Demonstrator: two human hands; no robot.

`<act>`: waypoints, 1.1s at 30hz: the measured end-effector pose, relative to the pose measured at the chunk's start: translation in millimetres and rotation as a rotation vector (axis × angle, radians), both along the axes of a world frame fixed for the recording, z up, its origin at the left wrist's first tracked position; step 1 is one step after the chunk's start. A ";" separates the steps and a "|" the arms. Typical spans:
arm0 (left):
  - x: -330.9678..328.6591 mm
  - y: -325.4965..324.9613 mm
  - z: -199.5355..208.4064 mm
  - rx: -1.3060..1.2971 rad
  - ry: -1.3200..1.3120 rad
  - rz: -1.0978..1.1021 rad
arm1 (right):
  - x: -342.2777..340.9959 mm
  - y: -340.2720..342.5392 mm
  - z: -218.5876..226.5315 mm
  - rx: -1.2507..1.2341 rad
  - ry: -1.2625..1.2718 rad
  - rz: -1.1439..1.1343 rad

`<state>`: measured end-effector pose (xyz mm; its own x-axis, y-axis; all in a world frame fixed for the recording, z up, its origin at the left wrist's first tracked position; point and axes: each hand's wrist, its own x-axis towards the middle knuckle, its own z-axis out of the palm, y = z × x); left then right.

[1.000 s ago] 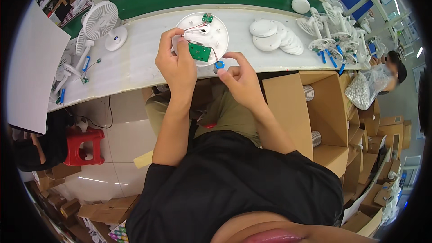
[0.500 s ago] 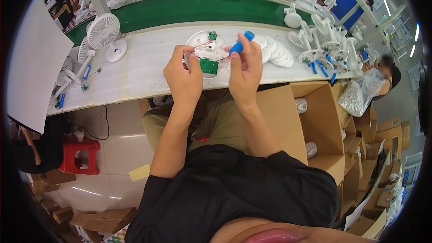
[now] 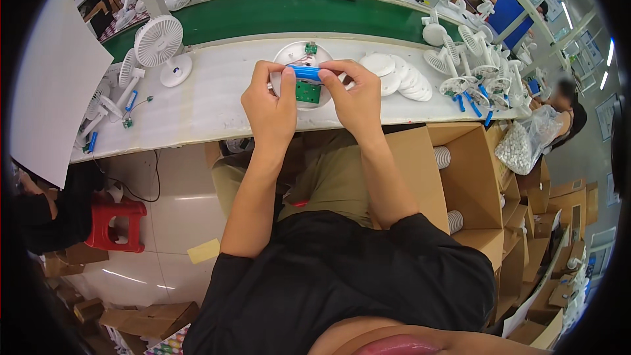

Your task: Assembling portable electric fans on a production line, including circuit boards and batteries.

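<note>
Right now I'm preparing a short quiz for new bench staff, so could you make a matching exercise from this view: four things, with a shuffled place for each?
Things:
1. Blue cylindrical battery
2. Red plastic stool
3. Overlapping flat white discs
4. Green rectangular circuit board

Places:
A. On the white-topped bench, right of both hands
B. Within the outline of the round white base
C. Held between the fingers of the left hand and right hand
D. On the pale tiled floor, at the left

Right pairs: 1-C, 2-D, 3-A, 4-B
</note>
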<state>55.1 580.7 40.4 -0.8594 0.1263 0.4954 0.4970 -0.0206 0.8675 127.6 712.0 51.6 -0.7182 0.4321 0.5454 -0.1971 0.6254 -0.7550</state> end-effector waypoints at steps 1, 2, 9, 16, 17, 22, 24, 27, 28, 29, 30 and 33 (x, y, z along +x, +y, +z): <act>0.4 -1.6 1.0 -0.011 0.008 0.014 | -1.0 -0.5 -0.8 0.150 -0.002 -0.055; -0.3 -3.7 1.4 -0.020 0.006 0.008 | -3.4 -1.6 -3.6 0.140 -0.005 -0.061; -4.1 -24.5 1.1 -0.054 0.052 0.073 | -15.0 -25.9 -16.0 -0.201 0.116 0.095; 23.4 -97.0 -18.0 -0.116 0.079 0.088 | 19.8 -91.7 -50.5 -0.393 0.051 0.240; 23.0 -104.6 -16.4 -0.106 0.003 0.043 | 22.5 -93.2 -49.8 -0.396 0.060 0.214; 28.4 -128.2 -3.3 -0.125 -0.135 -0.009 | 26.4 -88.9 -38.7 -0.402 0.177 0.135; 27.2 -134.2 -6.4 -0.106 -0.108 -0.056 | 24.2 -35.9 -50.9 -0.224 0.155 -0.115; 30.7 -140.0 -9.2 -0.093 -0.082 -0.107 | 5.9 57.1 -88.5 0.234 0.030 -0.506; 34.7 -141.0 -10.7 -0.070 -0.113 -0.126 | 2.8 77.7 -107.7 0.352 -0.140 -0.615; 37.8 -141.9 -10.8 -0.044 -0.141 -0.136 | -3.1 92.7 -121.2 0.472 -0.308 -0.714; 40.7 -141.8 -10.1 -0.018 -0.167 -0.149 | -7.1 107.3 -135.2 0.590 -0.477 -0.812; 40.3 -142.8 -12.5 0.029 -0.208 -0.127 | -13.5 109.9 -142.1 0.710 -0.544 -0.813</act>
<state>95.4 437.8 27.9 -0.9212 0.2287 0.3148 0.3000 -0.0979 0.9489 114.1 821.9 -90.5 -0.5849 0.5914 0.5551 0.6836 0.7278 -0.0550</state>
